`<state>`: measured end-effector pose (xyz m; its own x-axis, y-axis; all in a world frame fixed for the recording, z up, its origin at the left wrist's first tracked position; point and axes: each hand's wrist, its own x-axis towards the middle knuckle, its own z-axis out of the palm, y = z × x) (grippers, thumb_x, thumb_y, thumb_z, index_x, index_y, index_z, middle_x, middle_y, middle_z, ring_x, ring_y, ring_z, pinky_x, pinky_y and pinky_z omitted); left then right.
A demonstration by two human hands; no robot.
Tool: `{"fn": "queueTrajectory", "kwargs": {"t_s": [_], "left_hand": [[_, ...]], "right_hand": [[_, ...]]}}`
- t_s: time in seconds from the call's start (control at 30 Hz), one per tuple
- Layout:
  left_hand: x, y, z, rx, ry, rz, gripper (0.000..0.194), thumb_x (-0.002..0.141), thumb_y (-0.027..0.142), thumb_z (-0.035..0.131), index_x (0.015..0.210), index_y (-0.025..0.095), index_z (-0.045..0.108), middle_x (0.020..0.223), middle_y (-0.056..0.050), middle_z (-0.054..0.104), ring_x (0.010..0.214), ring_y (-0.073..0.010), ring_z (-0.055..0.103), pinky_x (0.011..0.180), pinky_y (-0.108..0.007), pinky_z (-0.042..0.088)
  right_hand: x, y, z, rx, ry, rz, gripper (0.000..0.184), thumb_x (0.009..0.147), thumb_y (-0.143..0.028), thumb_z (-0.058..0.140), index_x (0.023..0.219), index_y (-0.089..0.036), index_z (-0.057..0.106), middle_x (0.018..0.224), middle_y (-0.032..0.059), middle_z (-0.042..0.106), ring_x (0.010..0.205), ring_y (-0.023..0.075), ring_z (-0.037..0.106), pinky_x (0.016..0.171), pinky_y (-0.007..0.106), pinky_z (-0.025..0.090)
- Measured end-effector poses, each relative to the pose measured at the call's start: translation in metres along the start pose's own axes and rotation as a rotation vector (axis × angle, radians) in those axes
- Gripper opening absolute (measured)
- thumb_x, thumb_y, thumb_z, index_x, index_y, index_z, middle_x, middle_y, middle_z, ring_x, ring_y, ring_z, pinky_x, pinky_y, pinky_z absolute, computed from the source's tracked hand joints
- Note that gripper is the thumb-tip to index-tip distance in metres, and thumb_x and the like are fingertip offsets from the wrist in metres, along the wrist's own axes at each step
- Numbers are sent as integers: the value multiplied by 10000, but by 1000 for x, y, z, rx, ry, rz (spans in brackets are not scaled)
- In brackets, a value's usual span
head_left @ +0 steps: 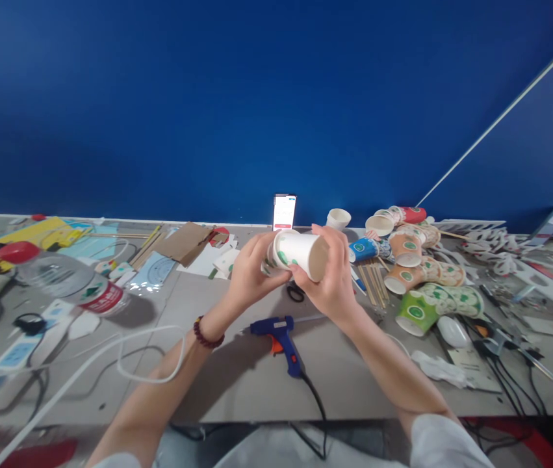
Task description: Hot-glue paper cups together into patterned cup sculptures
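Observation:
Both hands hold white paper cups (298,252) with green leaf prints, lying sideways above the table. They look like two cups joined or nested; the exact join is partly covered by fingers. My left hand (251,266) wraps around the left, leaf-printed end. On the right, my right hand (331,273) grips the plain white part near the open rim, which faces right. Below the hands a blue glue gun (281,335) lies on the table, its black cord running toward the front edge. Black scissors handles (295,294) show just under the cups.
A phone (284,211) leans against the blue wall, behind a white cup (338,218). Several coloured paper cups (417,312) and wooden sticks (372,285) lie to the right. At left are a plastic bottle (74,279), cardboard (183,243) and a white cable (95,354).

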<state>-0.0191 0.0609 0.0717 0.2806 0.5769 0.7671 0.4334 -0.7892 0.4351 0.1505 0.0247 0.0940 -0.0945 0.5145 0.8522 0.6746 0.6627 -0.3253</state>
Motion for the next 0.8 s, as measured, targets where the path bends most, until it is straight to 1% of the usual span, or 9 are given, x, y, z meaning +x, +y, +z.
{"fn": "queueTrajectory", "kwargs": {"t_s": [0.1,0.23,0.4,0.53,0.7,0.8], "left_hand": [[0,0,0,-12,-9,-2,582,770,306,724,1291,228,477,1212,-122,630,1102,-279,605,893,-415,511],[-1,2,1,-39,8,-46,600,782,332,721,1305,221,448,1248,-136,610,1138,-287,598,926,-428,503],[-2,3,4,-77,19,-59,525,812,345,697,1270,222,471,1220,-120,622,1107,-263,607,899,-403,514],[-4,2,6,-62,53,-25,548,796,323,715,1275,213,473,1229,-125,623,1113,-265,606,911,-407,510],[-5,-1,6,-3,78,-9,532,775,345,731,1240,220,504,1184,-114,649,1087,-273,618,907,-423,509],[-5,0,6,-5,99,4,527,764,343,743,1225,217,522,1159,-112,658,1070,-270,621,893,-422,514]], "right_hand": [[0,0,0,-3,-4,5,598,861,-366,605,1389,-285,337,1254,118,523,1166,313,516,959,579,487],[-1,-1,-1,-6,-2,14,599,859,-368,606,1387,-278,337,1261,122,516,1172,316,508,966,576,478],[-1,-1,1,-36,23,-2,582,862,-374,590,1378,-279,336,1235,123,517,1148,314,512,949,568,482],[-1,-2,1,-2,40,-10,560,864,-361,591,1363,-275,351,1228,118,514,1135,306,512,947,558,479],[-1,-3,1,1,24,3,553,862,-358,592,1353,-274,354,1223,120,506,1131,309,510,943,566,477],[-2,-2,1,9,22,4,547,863,-361,590,1349,-268,357,1219,122,504,1132,310,511,940,565,481]]}}
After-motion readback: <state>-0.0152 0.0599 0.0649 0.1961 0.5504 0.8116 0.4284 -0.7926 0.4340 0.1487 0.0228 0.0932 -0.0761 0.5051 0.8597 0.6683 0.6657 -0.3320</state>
